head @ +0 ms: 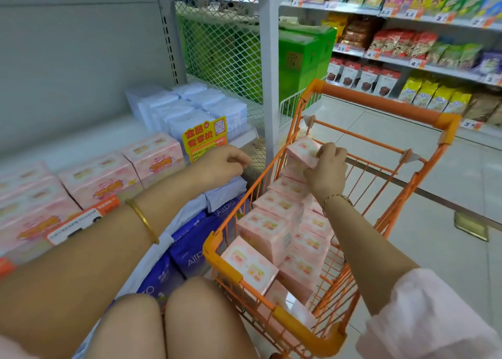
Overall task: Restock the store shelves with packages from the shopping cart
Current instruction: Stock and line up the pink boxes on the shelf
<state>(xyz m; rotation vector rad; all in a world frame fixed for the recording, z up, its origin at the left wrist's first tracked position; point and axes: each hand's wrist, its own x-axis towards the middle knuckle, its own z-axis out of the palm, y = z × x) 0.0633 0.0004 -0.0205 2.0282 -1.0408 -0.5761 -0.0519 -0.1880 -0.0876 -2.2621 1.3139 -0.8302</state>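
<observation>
Pick-up step: the right hand (327, 168) curls round a pink package (301, 152) atop the stack in the shopping cart (380, 103). The left hand (220, 163) hangs loose and holds nothing. Next, I'd say, swing it toward nine o'clock onto the shelf (81, 144), beside the pink row (100, 179).

Grey shelf board (89, 138): pink packages (100, 180) in rows at left, pale blue-white packs (187, 108) stacked at right end, yellow promotional tag (205, 138) on front edge. Orange shopping cart (380, 103) on tiled floor (448, 190): pink boxes (266, 231), piled.
</observation>
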